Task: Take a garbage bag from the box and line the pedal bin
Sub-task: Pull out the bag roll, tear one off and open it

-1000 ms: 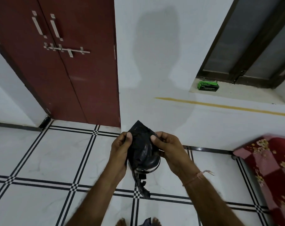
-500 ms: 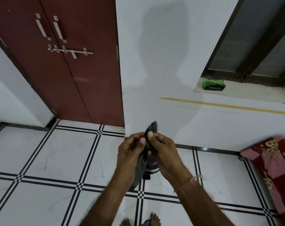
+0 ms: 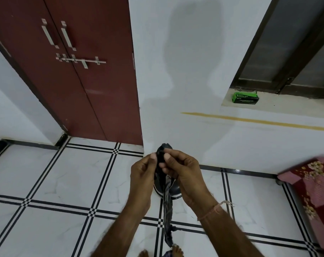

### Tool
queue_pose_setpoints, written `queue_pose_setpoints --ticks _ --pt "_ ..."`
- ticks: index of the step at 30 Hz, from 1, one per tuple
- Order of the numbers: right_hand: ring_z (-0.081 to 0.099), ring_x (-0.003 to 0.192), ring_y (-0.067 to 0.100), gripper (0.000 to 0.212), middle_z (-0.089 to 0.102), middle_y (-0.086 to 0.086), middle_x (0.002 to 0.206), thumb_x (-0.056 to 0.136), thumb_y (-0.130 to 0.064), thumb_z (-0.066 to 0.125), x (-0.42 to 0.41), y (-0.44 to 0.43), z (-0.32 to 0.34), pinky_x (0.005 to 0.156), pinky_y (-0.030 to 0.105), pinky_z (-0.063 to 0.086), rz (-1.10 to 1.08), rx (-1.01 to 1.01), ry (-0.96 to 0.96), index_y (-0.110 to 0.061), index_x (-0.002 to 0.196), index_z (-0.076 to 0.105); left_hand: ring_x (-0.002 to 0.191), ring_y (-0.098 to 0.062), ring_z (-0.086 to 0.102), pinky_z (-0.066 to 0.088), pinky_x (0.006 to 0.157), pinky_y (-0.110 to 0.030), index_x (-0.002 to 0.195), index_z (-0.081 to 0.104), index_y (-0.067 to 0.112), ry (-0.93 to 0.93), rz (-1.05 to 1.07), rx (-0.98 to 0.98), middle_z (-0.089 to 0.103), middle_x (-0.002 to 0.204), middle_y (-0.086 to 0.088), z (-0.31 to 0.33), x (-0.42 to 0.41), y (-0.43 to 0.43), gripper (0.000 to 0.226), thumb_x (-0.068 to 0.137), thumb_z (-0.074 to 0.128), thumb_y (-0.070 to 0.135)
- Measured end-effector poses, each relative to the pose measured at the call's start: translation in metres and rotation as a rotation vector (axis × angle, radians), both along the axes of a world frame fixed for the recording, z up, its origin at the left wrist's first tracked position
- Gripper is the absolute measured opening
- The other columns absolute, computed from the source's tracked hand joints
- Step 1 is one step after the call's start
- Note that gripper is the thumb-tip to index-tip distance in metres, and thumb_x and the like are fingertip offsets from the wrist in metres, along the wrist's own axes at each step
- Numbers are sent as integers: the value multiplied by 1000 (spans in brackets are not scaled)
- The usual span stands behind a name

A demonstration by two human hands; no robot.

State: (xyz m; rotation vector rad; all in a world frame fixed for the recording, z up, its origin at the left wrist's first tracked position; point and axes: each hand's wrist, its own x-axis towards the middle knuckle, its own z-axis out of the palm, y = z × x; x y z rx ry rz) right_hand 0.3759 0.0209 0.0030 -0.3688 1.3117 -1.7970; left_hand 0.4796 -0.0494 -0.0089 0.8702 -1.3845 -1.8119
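A black garbage bag (image 3: pixel 167 206), still folded into a narrow strip, hangs from my two hands down toward the floor. My left hand (image 3: pixel 143 175) pinches its top edge from the left, and my right hand (image 3: pixel 183 171) pinches the same edge from the right, fingertips almost touching. Behind the bag and my hands, a dark round pedal bin (image 3: pixel 173 191) stands on the floor, mostly hidden. The green garbage bag box (image 3: pixel 245 97) lies on the window ledge at the upper right.
A dark red double door (image 3: pixel 79 71) with a latch fills the upper left. A white wall stands ahead, with a window above the ledge. A red floral bedspread (image 3: pixel 315 186) juts in at the right. The floor is white tile with black lines. My bare toes (image 3: pixel 177 250) show at the bottom.
The bag was a crumpled wad spread between my hands; my hands have come together at its top and the bag now hangs down as a long narrow strip.
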Motion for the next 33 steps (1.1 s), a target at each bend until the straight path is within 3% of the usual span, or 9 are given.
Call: queue_pose_setpoints --ticks 4,9,12,15,19,23,28,30,33 --pt "67 71 15 22 79 10 92 93 -9 72 -3 2 -5 66 23 57 -4 37 75 -10 115 77 91 -28 75 60 80 -40 109 74 9 -34 32 4 78 97 -14 -2 -3 0 30 106 51 28" --pt "70 77 18 15 79 14 93 91 -7 74 -5 1 -7 69 25 57 -94 50 133 -1 104 75 112 -23 73 57 95 -36 129 68 11 11 -144 46 78 117 -8 -1 -4 4 33 97 65 17" --pt "73 83 26 19 75 31 97 91 -9 74 -7 1 -8 72 31 60 -129 34 106 9 98 72 108 -26 75 59 94 -40 125 71 12 -7 -124 54 79 112 -10 -3 -9 5 29 96 66 17" --pt "71 79 26 27 74 27 87 92 -15 74 -6 2 -9 70 32 60 -133 40 106 11 95 71 102 -31 76 61 88 -40 115 76 7 4 -75 67 79 105 -17 -7 -9 5 26 101 60 23" --pt "71 79 26 30 74 20 84 95 -17 71 -8 2 -11 75 35 61 -133 53 13 13 95 70 91 -22 76 58 73 -26 110 75 1 57 -43 211 79 100 -16 -9 -13 5 27 98 62 21" --pt "73 82 28 38 75 23 90 100 -22 63 -9 3 -15 72 33 62 -125 42 -116 16 103 67 84 -20 76 59 68 -27 106 75 0 86 20 352 79 95 -14 -11 -18 6 29 91 66 23" --pt "72 91 37 40 71 36 104 96 -29 68 -10 6 -16 84 44 61 -41 45 25 10 103 68 88 -25 76 60 74 -32 102 78 3 -11 71 179 79 97 -20 -10 -20 5 21 96 68 21" --pt "72 90 44 36 73 34 102 91 -21 75 -14 6 -18 80 44 62 -46 84 79 11 105 67 85 -24 74 59 72 -31 101 78 4 -23 60 172 78 95 -21 -10 -21 6 21 96 69 22" --pt "71 84 35 33 73 27 91 95 -17 71 -21 6 -19 72 37 62 -96 139 53 15 99 66 83 -23 72 58 67 -27 99 77 3 -19 50 229 78 93 -18 -15 -23 7 23 96 68 24"
